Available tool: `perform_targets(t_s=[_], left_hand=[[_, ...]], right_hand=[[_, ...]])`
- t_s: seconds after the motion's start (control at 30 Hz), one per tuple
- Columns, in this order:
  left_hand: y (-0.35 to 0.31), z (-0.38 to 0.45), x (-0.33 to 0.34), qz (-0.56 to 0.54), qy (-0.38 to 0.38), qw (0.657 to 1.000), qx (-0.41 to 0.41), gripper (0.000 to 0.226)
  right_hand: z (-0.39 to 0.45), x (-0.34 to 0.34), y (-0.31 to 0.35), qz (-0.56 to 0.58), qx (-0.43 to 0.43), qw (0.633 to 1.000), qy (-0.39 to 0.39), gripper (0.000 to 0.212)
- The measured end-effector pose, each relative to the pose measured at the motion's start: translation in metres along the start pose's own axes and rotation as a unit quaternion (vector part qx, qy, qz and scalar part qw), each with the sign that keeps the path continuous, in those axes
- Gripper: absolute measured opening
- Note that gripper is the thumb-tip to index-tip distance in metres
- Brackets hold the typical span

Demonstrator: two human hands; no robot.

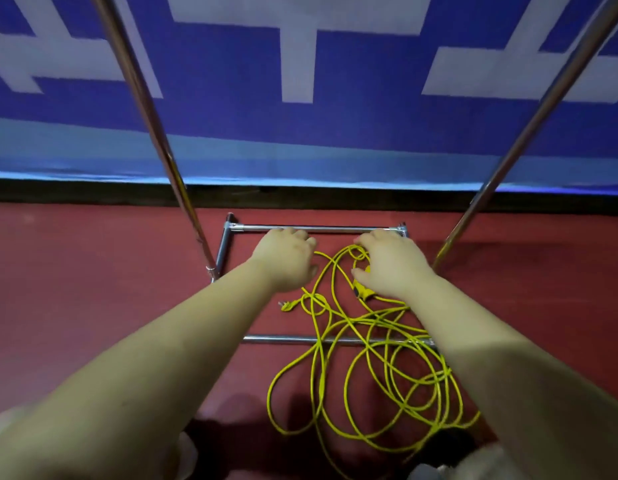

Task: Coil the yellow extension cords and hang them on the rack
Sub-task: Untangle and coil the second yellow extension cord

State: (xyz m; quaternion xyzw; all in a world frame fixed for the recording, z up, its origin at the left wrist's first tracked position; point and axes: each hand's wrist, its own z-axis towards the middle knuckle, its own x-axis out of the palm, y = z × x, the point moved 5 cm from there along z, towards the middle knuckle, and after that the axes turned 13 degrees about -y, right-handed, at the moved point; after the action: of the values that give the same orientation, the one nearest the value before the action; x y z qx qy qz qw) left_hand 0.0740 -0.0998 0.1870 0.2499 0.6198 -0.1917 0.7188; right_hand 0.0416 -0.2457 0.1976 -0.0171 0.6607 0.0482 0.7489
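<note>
2 hands [392, 263] on 1 tangled yellow cord [370, 368], rack [318, 229] behind.

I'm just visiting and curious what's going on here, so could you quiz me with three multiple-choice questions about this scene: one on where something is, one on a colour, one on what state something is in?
1. Where does the tangled yellow extension cord lie?
A. Hung over the top of the rack
B. On the red floor, across the chrome metal rack's base bars
C. On a table

2. What colour is the wall banner behind the rack?
A. Blue with white shapes
B. Green
C. Plain black

3. What state is the cord in?
A. Neatly coiled
B. Cut in pieces
C. Loose, overlapping loops

Answers:
1 B: its loops spread over the floor and cross the near base bar.
2 A: blue cloth with white blocks fills the background.
3 C: the loops sprawl unevenly while the left hand and right hand reach into them.
</note>
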Motion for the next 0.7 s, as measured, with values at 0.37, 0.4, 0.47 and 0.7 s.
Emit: perform_targets(t_s=[0.37, 0.4, 0.47, 0.7], left_hand=[[0.006, 0.093, 0.135, -0.016, 0.077, 0.996, 0.029, 0.053], [0.007, 0.098, 0.149, -0.020, 0.085, 0.996, 0.027, 0.053], [0.013, 0.103, 0.178, -0.030, 0.101, 0.994, 0.016, 0.053], [0.030, 0.076, 0.282, -0.054, 0.210, 0.976, -0.018, 0.052]], right_hand=[[0.074, 0.134, -0.072, -0.001, 0.052, 0.995, 0.086, 0.057], [0.080, 0.147, -0.077, -0.002, 0.057, 0.994, 0.096, 0.057], [0.087, 0.173, -0.083, -0.002, 0.060, 0.992, 0.114, 0.055], [0.096, 0.263, -0.053, 0.020, 0.012, 0.988, 0.156, 0.051]])
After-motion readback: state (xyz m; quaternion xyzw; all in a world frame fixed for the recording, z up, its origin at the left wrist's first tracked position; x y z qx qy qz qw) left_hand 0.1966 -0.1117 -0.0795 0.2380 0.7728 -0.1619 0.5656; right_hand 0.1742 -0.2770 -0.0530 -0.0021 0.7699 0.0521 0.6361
